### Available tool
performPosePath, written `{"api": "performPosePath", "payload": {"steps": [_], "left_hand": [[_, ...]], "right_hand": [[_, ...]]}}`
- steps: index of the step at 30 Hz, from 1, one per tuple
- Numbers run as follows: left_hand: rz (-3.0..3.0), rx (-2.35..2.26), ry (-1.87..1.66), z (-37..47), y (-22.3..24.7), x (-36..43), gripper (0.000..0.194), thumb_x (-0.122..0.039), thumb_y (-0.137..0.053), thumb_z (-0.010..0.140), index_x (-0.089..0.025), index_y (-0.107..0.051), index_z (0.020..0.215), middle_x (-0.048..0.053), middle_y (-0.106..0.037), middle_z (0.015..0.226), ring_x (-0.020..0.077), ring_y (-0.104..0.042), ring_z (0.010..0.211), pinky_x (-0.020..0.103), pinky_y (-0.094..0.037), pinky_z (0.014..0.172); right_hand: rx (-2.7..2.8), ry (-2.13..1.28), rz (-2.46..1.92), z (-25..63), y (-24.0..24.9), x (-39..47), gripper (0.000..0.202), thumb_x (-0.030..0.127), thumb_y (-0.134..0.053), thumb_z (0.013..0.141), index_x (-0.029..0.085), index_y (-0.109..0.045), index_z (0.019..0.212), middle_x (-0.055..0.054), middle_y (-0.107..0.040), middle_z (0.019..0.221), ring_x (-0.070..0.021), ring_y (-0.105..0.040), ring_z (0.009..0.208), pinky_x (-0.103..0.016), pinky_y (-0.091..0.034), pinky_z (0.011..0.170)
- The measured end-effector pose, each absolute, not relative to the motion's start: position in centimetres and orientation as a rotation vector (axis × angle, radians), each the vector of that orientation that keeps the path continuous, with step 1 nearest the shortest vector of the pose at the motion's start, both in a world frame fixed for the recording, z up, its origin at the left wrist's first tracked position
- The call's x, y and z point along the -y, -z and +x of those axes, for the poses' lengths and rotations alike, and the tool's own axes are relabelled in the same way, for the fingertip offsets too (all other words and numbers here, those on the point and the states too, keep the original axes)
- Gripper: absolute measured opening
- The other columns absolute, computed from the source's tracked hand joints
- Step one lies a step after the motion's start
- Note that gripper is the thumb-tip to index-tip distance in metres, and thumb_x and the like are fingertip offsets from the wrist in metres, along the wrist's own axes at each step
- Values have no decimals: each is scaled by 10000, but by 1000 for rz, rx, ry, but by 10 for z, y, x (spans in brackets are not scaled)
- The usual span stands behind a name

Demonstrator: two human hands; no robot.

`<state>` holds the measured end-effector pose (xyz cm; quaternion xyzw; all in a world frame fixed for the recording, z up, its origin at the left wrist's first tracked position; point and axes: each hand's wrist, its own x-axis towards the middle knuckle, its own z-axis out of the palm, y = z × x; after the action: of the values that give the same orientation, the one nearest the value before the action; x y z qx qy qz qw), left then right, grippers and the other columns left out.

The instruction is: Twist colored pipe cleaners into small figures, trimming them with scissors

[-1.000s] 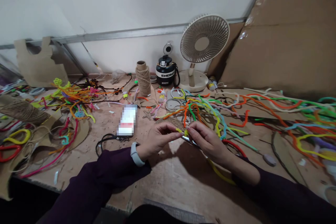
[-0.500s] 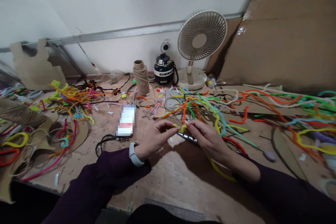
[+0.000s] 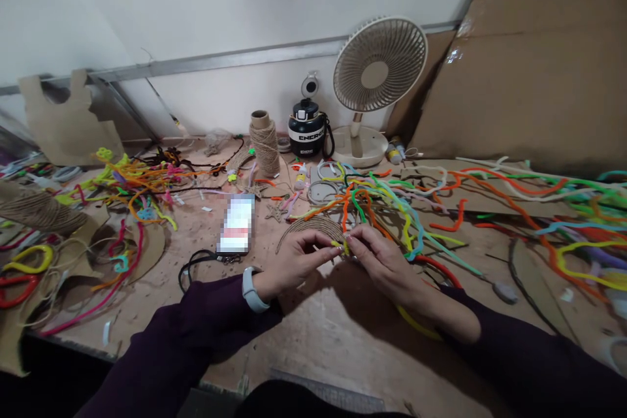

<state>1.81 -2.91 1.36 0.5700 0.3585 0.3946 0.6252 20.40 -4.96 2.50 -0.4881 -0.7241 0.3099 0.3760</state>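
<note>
Yellow fuzzy piece (image 3: 346,247), small, one: held between my two hands, at the fingertips. My left hand (image 3: 296,264): thumb and forefinger pinching one end. My right hand (image 3: 389,268): thumb and forefinger pinching the other. Ribbed brown arc (image 3: 304,228): just beyond my left fingertips. Coloured fuzzy stems (image 3: 407,232), tangled: beyond my right hand. Phone (image 3: 236,225): beyond my left wrist, screen blurred. Black bottle (image 3: 306,127): well beyond both hands, white band lettered ENERG, last letter unclear, smaller print unreadable. Fan (image 3: 376,75): farther beyond my right hand.
</note>
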Motion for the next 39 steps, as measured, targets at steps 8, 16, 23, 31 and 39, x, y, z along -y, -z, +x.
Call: {"api": "performPosePath", "payload": {"steps": [8,16,23,31,39], "left_hand": [[1159,-852,-843,18,-21,29,277,-369,-787,686,-126,-707,792,7,-655,709,85,-548,633,216,-416,607],[984,-633,-837,17,-18,32,314,-300,-834,644,-152,-714,893,29,-710,816,116,-650,732,257,-500,739],[1028,-696,-831,15,-19,31,306,-354,-838,622,-122,-679,742,27,-689,686,115,-624,617,246,-491,625],[1467,-630,-1107,10,-16,26,168,-327,-766,731,-172,-705,747,42,-652,794,134,-597,731,268,-475,661],[1656,-629,-1164,7,-18,29,118,-327,-744,755,-212,-748,779,39,-583,807,138,-553,762,278,-451,710]], "right_hand": [[1866,-789,-1217,206,-23,46,314,468,-411,951,222,-510,784,12,-487,648,-144,-444,589,-275,-371,570],[1591,-1329,-1184,204,-31,49,413,619,-484,875,216,-491,784,37,-476,628,-109,-407,550,-240,-331,492],[1344,-1581,-1135,199,-36,56,402,580,-612,816,190,-523,781,22,-524,661,-100,-446,578,-244,-374,548],[977,-1809,-1092,191,-35,62,418,497,-792,663,196,-548,820,24,-566,703,-96,-486,587,-236,-382,545],[1152,-1669,-1026,191,-31,65,356,487,-734,749,180,-556,776,35,-541,661,-92,-461,587,-232,-359,544]]}}
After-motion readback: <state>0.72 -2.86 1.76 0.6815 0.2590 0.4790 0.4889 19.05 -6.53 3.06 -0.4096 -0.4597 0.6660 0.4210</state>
